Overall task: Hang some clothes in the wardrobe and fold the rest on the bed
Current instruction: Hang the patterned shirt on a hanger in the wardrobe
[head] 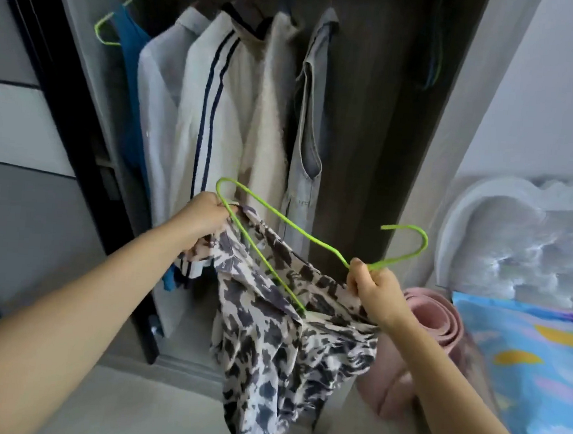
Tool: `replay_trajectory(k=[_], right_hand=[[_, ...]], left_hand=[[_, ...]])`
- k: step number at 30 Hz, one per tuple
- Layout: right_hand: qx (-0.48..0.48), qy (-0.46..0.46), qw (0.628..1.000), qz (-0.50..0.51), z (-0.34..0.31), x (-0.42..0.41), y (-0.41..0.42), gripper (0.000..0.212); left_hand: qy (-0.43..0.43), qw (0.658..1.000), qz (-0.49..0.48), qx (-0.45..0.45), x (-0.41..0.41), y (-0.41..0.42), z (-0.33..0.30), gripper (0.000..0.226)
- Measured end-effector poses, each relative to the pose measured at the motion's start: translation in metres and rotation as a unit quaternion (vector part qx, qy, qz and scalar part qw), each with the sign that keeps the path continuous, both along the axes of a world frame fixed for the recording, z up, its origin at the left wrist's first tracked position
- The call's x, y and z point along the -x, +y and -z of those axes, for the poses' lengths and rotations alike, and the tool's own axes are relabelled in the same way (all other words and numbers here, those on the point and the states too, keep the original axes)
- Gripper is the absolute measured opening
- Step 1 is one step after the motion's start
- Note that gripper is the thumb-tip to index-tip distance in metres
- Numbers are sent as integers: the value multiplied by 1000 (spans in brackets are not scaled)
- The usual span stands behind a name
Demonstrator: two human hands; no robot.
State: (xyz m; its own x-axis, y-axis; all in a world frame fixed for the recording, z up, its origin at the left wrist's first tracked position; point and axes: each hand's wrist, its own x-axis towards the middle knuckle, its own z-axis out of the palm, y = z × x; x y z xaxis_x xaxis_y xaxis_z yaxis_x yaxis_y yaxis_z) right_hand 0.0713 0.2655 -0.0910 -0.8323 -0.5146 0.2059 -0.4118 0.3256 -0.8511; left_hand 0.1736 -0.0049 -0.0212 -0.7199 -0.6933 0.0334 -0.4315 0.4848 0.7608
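Wardrobe (370, 121) open ahead; left hand (203, 216) apparently grips patterned garment (283, 335), right hand (373, 292) pinches green hanger (288, 222).

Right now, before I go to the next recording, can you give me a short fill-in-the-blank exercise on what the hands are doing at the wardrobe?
1. The hanger held in both hands is ____ in colour.
2. The right hand grips the hanger just below its ____.
3. The left hand holds the hanger and the patterned ____ together.
4. Standing beside the wardrobe, near the bed, is a rolled pink ____.

Missing words: green; hook; garment; mat
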Motion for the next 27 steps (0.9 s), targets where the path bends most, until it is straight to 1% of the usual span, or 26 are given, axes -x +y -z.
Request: replay_trajectory(k=[1,3,5,7,9,10,11,13,15,17,19,21,23,25,26,27], right_hand=[[-44,5,999,-15,-6,1,7,54],[-141,15,989,-36,-17,-1,20,54],[-230,30,972,-41,-25,-4,35,54],[-292,54,953,-62,-31,-8,48,53],[-327,91,936,-88,-38,-13,58,52],[-327,109,934,-93,-40,-13,61,52],[-315,118,937,-94,-43,-14,61,53],[-296,119,942,-103,-47,-15,60,55],[-317,112,933,-129,-47,-16,62,54],[-330,93,931,-125,-46,-9,77,53],[-323,82,937,-109,-49,-1,98,53],[-320,88,937,-112,-52,0,109,55],[-331,115,927,-133,-48,-5,103,55],[-336,122,923,-141,-41,-12,91,53],[-325,105,929,-141,-38,-11,88,53],[-305,87,938,-138,-36,-8,89,52]], left_hand=[[-12,1000,-8,22,-2,1,15,21],[-30,998,-25,54,-8,5,40,28],[-25,997,-36,57,-13,12,59,35],[0,998,-33,55,-18,26,68,38],[16,997,-12,80,-19,47,69,30],[25,995,12,100,-17,60,70,23],[32,991,49,120,-14,76,70,21],[37,981,132,134,-6,108,71,26],[29,976,171,133,2,126,71,28],[14,977,159,138,7,124,69,25],[-9,983,127,130,5,113,67,22],[-19,984,138,110,4,113,65,19],[-1,974,217,67,8,132,61,16],[3,949,311,48,14,155,59,14],[-3,941,336,45,16,163,57,20],[-13,938,343,47,16,165,56,32]])
